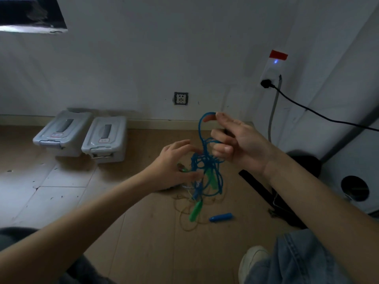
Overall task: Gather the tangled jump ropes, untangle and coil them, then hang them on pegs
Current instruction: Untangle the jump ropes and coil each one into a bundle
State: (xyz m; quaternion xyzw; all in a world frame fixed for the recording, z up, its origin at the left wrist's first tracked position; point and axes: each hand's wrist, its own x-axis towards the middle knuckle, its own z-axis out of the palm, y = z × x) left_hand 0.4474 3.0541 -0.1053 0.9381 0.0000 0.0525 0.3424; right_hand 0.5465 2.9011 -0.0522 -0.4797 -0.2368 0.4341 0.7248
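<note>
A tangle of blue jump rope hangs above the wooden floor between my hands. My right hand holds it up, its curled fingers hooked through loops, and one loop arches up to my raised finger. My left hand reaches into the tangle from the left with fingers spread, touching the strands. Green handles dangle from the bundle. A blue handle lies on the floor, and a thin tan rope is spread under the tangle.
Two grey lidded plastic boxes stand against the white wall at the left. A black cable runs from a wall power strip on the right. A black strap lies on the floor. My jeans-clad knee is at the lower right.
</note>
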